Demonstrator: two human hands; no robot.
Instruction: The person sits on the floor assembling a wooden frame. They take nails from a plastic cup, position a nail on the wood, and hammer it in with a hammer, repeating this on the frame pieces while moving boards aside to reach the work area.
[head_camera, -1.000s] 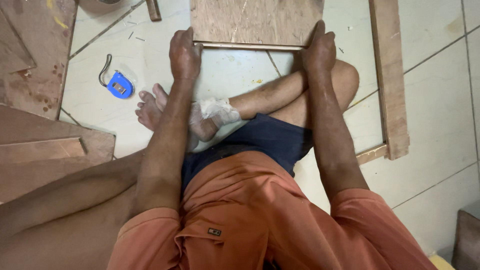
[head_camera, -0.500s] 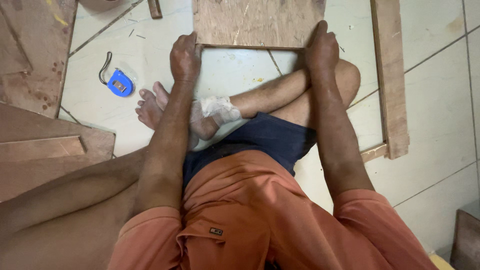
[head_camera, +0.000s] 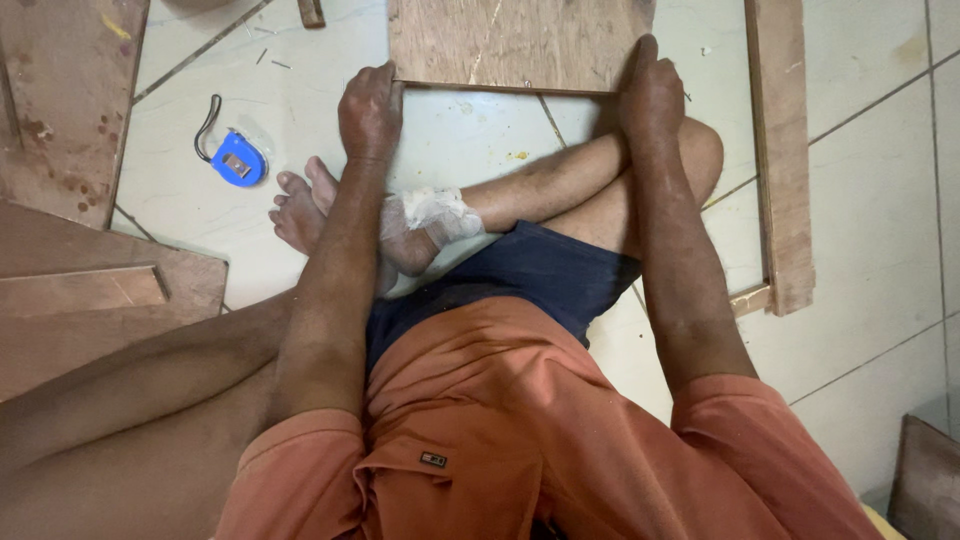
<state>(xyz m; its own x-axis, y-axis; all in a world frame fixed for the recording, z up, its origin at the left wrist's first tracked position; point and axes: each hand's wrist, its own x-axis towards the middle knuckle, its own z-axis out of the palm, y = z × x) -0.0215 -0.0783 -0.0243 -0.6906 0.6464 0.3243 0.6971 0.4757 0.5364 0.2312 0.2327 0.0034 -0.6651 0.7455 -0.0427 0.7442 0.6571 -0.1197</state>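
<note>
Plywood board (head_camera: 520, 42) gripped between both hands' fingers (head_camera: 372, 88).

Plywood panel (head_camera: 520, 42): brown, pale streak. Floor (head_camera: 870, 180): off-white tiles, grey grout lines. Tape measure (head_camera: 238, 160): blue, black strap. Shirt (head_camera: 520, 430): rust orange. Shorts (head_camera: 540, 275): navy. Foot wrapping (head_camera: 432, 212): white. Side boards (head_camera: 70, 110): reddish-brown, stained.

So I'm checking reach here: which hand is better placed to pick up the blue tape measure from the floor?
The left hand, probably. It rests on the near left corner of the plywood board, and the blue tape measure lies on the tiled floor just left of it. The right hand holds the board's opposite corner, farther away.
</note>
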